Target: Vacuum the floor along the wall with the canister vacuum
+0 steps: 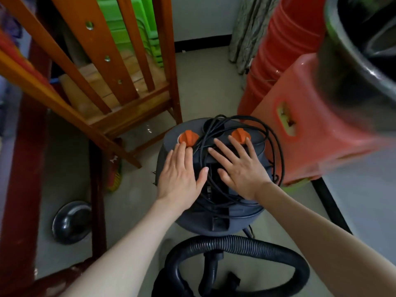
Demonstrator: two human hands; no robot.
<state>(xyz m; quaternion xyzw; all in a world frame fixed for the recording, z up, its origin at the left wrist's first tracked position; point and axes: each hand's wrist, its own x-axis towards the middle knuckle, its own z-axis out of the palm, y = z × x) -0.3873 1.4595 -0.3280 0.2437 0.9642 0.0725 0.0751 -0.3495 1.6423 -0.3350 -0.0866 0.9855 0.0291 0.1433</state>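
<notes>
A: Floor (205, 88) is pale grey, cluttered room, head view looking down. Nearest thing?

B: Black ribbed hose (235, 246) looping across the bottom of the view, on the floor just in front of the vacuum (214, 219).

A: Vacuum position?

B: Centre of view, standing on the floor between a wooden chair (120, 99) on the left and a red stool (321, 133) on the right. Round dark grey canister, seen from the top.

A: Hands?

B: Both flat on the vacuum top, fingers straight and spread, gripping nothing. Left hand (180, 174) on the left side, fingertips touching the left orange knob (188, 137). Right hand (240, 168) on the right side, fingertips touching the right orange knob (240, 135).

A: Anything on the lid?

B: Black cord (276, 146) coiled loosely over the top, running between and under the hands, loops hanging off the right edge.

A: Surroundings?

B: Dark round lid or pan (71, 221) on the floor at left, beside a dark red post. Stacked red stools (285, 50) behind the red one. Blurred black bucket (362, 50) top right. Green plastic piece (130, 22) behind the chair. Far back: white wall (201, 16) with dark skirting, patterned curtain (250, 31).
</notes>
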